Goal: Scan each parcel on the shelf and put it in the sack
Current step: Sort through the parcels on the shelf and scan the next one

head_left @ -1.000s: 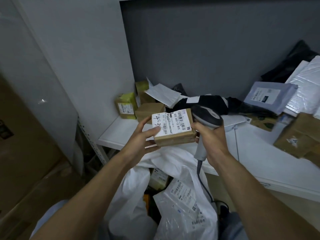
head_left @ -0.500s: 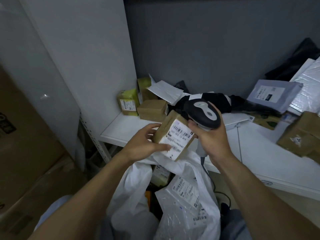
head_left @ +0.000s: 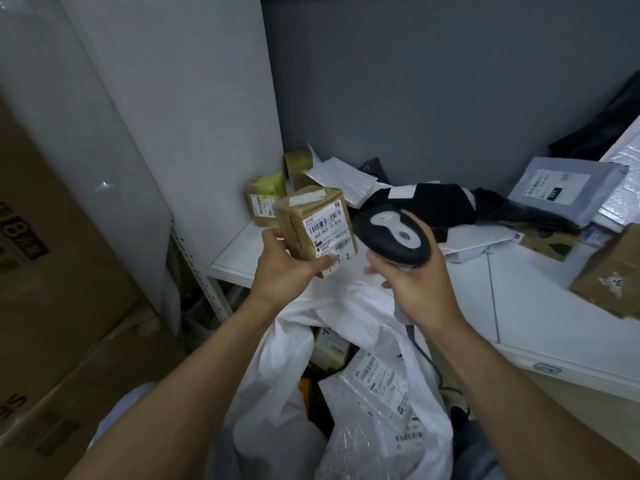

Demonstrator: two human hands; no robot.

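my left grip [head_left: 280,271] curls round a brown parcel [head_left: 318,230], label facing me, above the sack [head_left: 346,306]. right grip [head_left: 415,289] clasps the scanner [head_left: 391,237] just beside it. sack already holds a few parcels; many lie on the shelf [head_left: 536,306]. roughly midway, i judge.

Seen from one wide-angle camera worn on the person's head, looking forward and down at close range: left hand [head_left: 281,271] and right hand [head_left: 420,289] mid-frame, shelf [head_left: 540,306] at right, sack [head_left: 287,344] at bottom centre.
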